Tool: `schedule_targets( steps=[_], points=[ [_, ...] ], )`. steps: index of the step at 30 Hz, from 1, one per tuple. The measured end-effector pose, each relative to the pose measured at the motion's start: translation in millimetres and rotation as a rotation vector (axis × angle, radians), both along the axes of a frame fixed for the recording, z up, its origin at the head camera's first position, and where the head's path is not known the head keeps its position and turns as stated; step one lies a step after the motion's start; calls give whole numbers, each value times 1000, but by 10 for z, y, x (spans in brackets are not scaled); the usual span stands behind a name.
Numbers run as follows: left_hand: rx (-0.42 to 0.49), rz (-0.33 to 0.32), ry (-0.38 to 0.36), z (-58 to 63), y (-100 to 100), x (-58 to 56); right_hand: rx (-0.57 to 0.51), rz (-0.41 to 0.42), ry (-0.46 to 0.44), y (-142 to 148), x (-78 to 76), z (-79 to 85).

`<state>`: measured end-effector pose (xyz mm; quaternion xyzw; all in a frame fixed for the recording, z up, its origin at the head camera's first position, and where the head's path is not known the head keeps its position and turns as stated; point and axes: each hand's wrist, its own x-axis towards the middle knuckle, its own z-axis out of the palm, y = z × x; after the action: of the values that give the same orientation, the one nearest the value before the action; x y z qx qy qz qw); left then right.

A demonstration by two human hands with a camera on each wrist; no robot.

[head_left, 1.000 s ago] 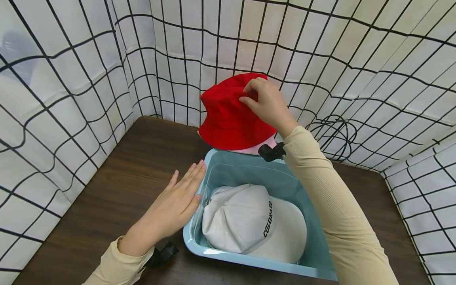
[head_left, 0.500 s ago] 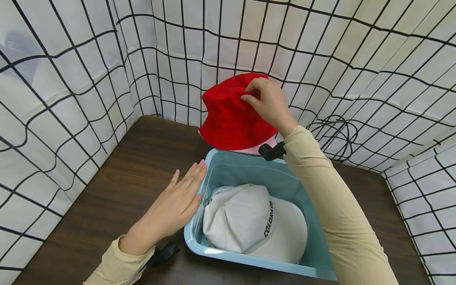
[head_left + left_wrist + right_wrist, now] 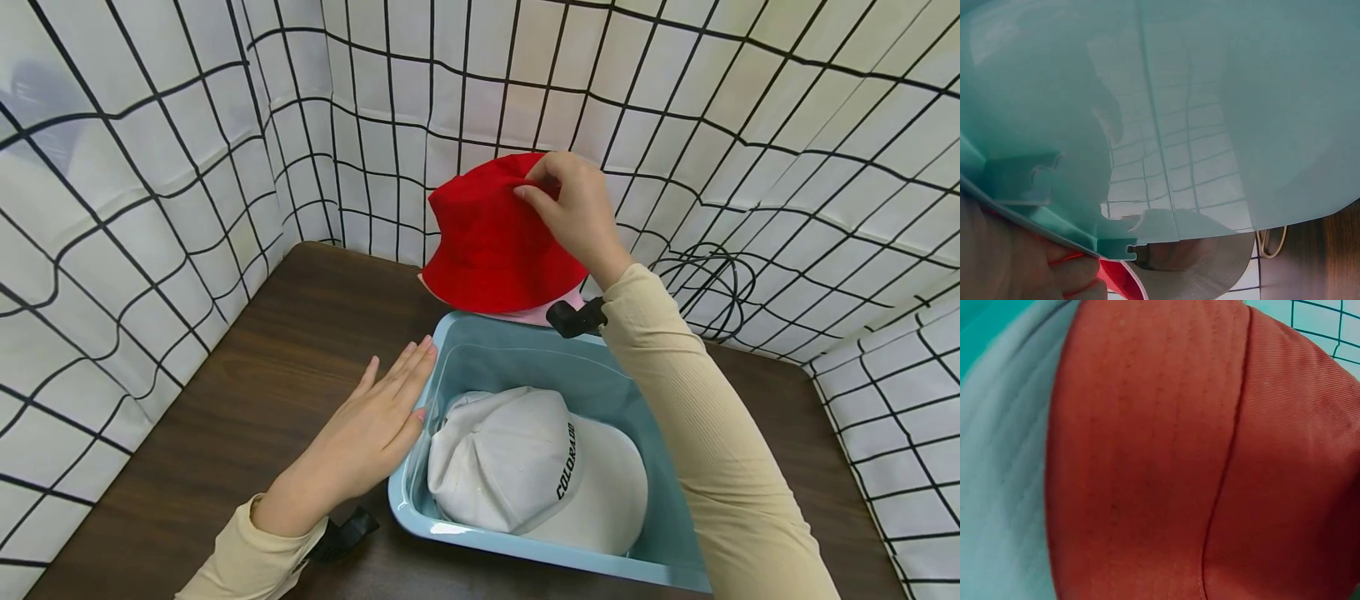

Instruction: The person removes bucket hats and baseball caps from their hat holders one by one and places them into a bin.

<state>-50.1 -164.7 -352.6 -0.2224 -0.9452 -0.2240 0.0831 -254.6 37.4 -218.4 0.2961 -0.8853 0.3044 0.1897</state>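
White fabric walls printed with a wavy black grid point(image 3: 390, 83) rise around your work, and beneath them runs the dark brown wood-grain tabletop point(image 3: 300, 358). On it sits your light blue rectangular plastic bin with rounded corners point(image 3: 525, 346), its glossy outer side filling most of your left wrist view. In the bin rests a white fabric baseball cap with black COLORADO lettering point(image 3: 502, 458), its bill toward your right.

Now to the red cloth bucket hat point(image 3: 498, 250): it's just beyond the bin's far edge, brim down, before the back wall, and your right wrist view shows the stitched rows round its brim. A loose coil of thin black cable point(image 3: 712, 287) lies to its right, near the wall.

Your left hand point(image 3: 371, 429) is flat along the bin's left side, fingers straight and touching its rim. Your right hand point(image 3: 577, 208) reaches over the bin, thumb and fingers pinching the red hat's crown. A pink brim point(image 3: 543, 312) peeks out under the red one, and a small black device point(image 3: 576, 319) juts from your right cuff.
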Motion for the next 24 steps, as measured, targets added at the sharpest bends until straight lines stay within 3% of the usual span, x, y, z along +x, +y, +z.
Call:
schedule_targets(
  steps=[13,24],
  points=[
    [-3,3,-2,2,3,-4,-192,-21,69,81,67,138],
    [-8,4,-3,11,9,-5,-183,-13,-33,208,116,213]
  ],
)
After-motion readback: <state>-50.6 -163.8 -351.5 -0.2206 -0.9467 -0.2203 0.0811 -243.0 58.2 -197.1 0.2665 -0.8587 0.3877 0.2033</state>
